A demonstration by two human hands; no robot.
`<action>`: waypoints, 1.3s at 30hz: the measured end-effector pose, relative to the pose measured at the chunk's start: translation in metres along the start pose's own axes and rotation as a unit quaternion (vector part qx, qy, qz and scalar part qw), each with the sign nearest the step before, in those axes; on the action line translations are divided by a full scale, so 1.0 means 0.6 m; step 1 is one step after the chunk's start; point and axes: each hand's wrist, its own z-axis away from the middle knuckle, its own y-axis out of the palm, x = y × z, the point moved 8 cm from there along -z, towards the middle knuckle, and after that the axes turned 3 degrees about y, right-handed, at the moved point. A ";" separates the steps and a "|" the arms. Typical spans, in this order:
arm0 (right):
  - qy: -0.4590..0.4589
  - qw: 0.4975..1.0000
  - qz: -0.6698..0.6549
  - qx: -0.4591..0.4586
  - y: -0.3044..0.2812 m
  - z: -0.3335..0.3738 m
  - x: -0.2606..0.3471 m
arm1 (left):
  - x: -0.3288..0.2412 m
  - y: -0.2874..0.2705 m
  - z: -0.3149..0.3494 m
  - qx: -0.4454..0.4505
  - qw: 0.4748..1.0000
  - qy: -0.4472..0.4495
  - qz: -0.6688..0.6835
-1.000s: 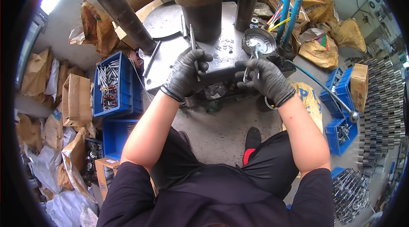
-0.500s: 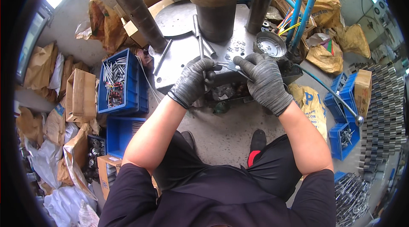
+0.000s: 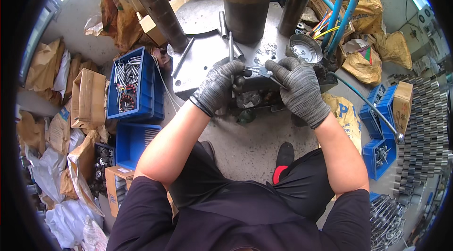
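My left hand [image 3: 221,81], in a grey glove, is closed around a slim metal rod [image 3: 231,48] that stands up out of the fist. In my right hand [image 3: 302,86], gloved alike, the fingers pinch a small dark metal tool [image 3: 269,74] with thin forked prongs; its exact kind is not clear. The prongs point left and reach the fingertips of my left hand, close beside the rod. Both hands are over the near edge of a steel plate [image 3: 193,72]. Small rings [image 3: 265,52] lie scattered there, and a round metal dish [image 3: 306,49] holds more small parts.
A thick steel cylinder [image 3: 244,15] stands on the plate between two dark posts [image 3: 158,10]. Another rod [image 3: 183,57] lies at left. Blue hoses [image 3: 347,10] rise at right. Blue bins of metal parts [image 3: 134,114] stand at left; stacked metal pieces [image 3: 422,133] are at far right.
The view has shifted slightly. Both hands keep their grips and stay near the plate's edge; the forked tool has turned a little, its prongs showing more distinctly.
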 end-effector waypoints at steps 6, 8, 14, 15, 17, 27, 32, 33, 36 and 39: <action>-0.005 1.000 0.004 -0.010 -0.001 0.003 -0.003 | -0.001 0.004 -0.001 0.000 1.000 0.008 0.001; -0.006 1.000 0.005 -0.011 0.000 0.005 -0.004 | -0.002 0.005 -0.001 0.001 1.000 0.013 0.003; -0.011 1.000 -0.005 -0.024 -0.011 0.000 0.010 | -0.005 0.009 0.005 0.010 1.000 0.015 -0.003; -0.007 1.000 0.005 -0.019 -0.010 0.000 0.011 | -0.007 0.010 0.005 0.015 1.000 0.018 -0.004; -0.007 1.000 0.005 -0.017 -0.009 0.001 0.010 | -0.008 0.009 0.006 0.020 1.000 0.021 -0.004; 0.201 0.943 -0.267 -0.001 0.012 0.018 -0.074 | -0.075 0.018 0.042 0.029 0.954 0.183 -0.237; 0.255 0.908 -0.332 -0.006 0.017 0.029 -0.098 | -0.066 0.013 0.041 0.035 0.940 0.194 -0.279; 0.255 0.908 -0.333 -0.006 0.012 0.027 -0.095 | -0.067 0.013 0.043 0.030 0.933 0.207 -0.293; 0.248 0.927 -0.280 0.023 0.003 0.024 -0.087 | -0.070 0.016 0.046 0.019 0.921 0.232 -0.313; 0.232 0.925 -0.295 0.059 0.000 0.024 -0.084 | -0.076 0.017 0.052 0.010 0.904 0.263 -0.337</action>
